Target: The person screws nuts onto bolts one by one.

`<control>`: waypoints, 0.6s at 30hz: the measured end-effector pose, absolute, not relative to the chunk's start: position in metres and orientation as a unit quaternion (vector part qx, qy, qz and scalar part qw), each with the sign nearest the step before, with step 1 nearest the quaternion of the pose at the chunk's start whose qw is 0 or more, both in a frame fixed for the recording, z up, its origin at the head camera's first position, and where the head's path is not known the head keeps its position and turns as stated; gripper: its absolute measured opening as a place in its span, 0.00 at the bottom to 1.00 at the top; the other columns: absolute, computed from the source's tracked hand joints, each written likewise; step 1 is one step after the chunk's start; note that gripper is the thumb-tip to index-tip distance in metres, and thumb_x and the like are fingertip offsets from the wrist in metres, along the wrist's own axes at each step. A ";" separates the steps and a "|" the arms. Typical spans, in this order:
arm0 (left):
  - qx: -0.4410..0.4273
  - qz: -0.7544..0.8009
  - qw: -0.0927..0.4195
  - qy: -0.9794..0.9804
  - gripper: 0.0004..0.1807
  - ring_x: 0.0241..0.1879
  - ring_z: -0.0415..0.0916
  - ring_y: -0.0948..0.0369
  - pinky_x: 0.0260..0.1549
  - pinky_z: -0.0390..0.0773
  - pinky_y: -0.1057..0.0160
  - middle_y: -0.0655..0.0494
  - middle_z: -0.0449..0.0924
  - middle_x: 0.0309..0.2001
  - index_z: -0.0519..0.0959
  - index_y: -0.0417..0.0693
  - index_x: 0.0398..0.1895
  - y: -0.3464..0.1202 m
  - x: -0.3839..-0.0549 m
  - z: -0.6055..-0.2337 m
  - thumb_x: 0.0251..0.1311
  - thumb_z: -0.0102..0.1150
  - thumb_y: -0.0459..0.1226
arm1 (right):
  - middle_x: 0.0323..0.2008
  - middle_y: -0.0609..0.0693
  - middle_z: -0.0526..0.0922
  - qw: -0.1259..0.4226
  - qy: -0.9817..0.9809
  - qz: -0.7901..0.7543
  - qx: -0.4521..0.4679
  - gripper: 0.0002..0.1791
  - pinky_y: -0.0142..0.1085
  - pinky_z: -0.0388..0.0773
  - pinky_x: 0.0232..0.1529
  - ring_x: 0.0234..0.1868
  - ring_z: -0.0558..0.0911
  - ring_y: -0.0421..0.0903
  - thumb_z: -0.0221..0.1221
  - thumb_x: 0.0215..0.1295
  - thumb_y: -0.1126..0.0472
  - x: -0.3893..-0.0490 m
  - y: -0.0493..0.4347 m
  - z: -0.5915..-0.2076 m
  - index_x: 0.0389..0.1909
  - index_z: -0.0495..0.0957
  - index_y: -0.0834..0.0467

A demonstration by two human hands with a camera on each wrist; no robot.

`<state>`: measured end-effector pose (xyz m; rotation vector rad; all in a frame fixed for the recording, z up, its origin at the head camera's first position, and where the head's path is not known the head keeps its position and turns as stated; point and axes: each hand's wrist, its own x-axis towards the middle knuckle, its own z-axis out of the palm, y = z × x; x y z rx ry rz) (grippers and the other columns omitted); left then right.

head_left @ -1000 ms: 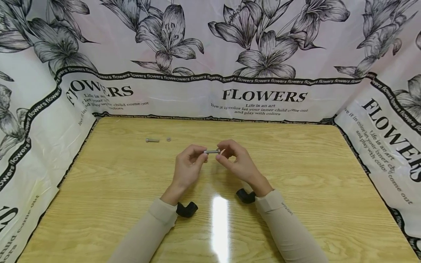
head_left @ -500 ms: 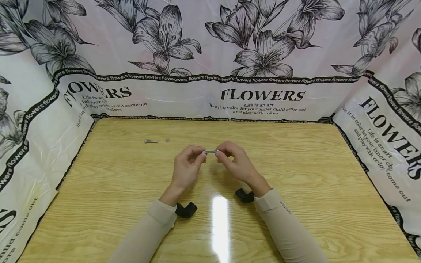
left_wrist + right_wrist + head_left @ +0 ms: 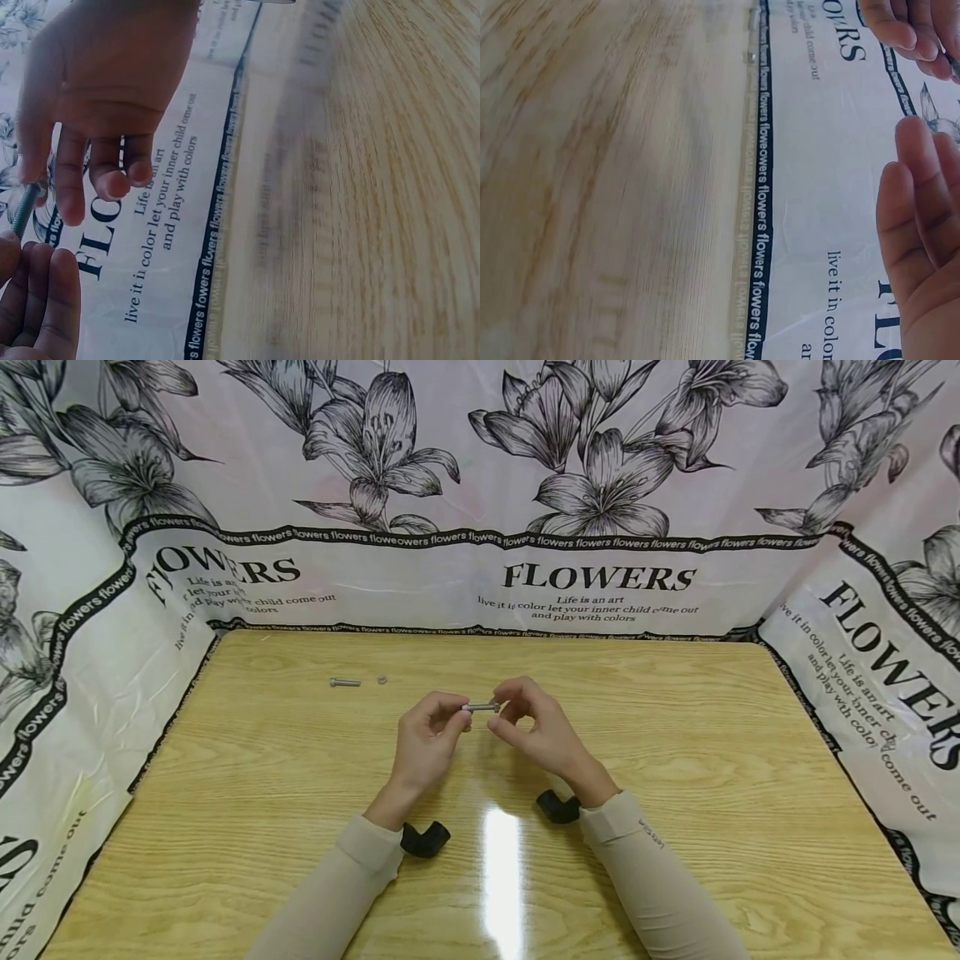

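In the head view my left hand [image 3: 429, 739] pinches one end of a silvery bolt [image 3: 481, 707] between thumb and index finger. The bolt lies roughly level above the table. At its right end is a wider small piece that looks like a nut [image 3: 497, 707]. My right hand [image 3: 543, 731] has its curled index finger at that nut and its thumb just below, with a small gap between the tips. The left wrist view shows the threaded bolt [image 3: 25, 210] between both hands, with the other right fingers spread loosely. The right wrist view mostly crops the bolt out.
A second bolt [image 3: 345, 682] and a loose nut [image 3: 382, 679] lie at the back left of the wooden table [image 3: 712, 760]. Two black elbow-shaped pieces [image 3: 425, 840] sit by the wrists. A flower-print curtain [image 3: 420, 577] encloses the back and sides.
My right thumb and index finger closed together at the bolt's right end half a second ago and have now parted slightly around it. My left hand holds the bolt almost unmoved.
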<state>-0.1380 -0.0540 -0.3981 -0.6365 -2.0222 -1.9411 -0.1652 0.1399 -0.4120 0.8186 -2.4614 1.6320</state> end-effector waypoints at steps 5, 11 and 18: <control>-0.219 -0.673 0.131 -0.694 0.07 0.31 0.77 0.39 0.35 0.82 0.54 0.33 0.77 0.34 0.75 0.24 0.40 -0.054 -0.138 -0.398 0.59 0.56 0.20 | 0.37 0.57 0.79 0.059 -0.794 0.527 0.297 0.11 0.44 0.78 0.36 0.31 0.80 0.53 0.57 0.64 0.72 -0.155 0.136 -0.393 0.46 0.72 0.67; -0.222 -0.671 0.133 -0.695 0.06 0.31 0.77 0.39 0.35 0.82 0.52 0.31 0.77 0.34 0.75 0.24 0.40 -0.054 -0.138 -0.397 0.59 0.56 0.20 | 0.33 0.57 0.78 0.057 -0.803 0.516 0.292 0.04 0.41 0.77 0.35 0.31 0.79 0.52 0.54 0.67 0.71 -0.151 0.133 -0.384 0.40 0.75 0.66; -0.223 -0.667 0.135 -0.698 0.06 0.31 0.77 0.41 0.35 0.82 0.56 0.33 0.77 0.33 0.76 0.24 0.40 -0.054 -0.138 -0.397 0.59 0.56 0.20 | 0.30 0.60 0.78 0.069 -0.811 0.502 0.293 0.06 0.40 0.74 0.34 0.31 0.76 0.49 0.52 0.69 0.71 -0.151 0.133 -0.383 0.35 0.76 0.63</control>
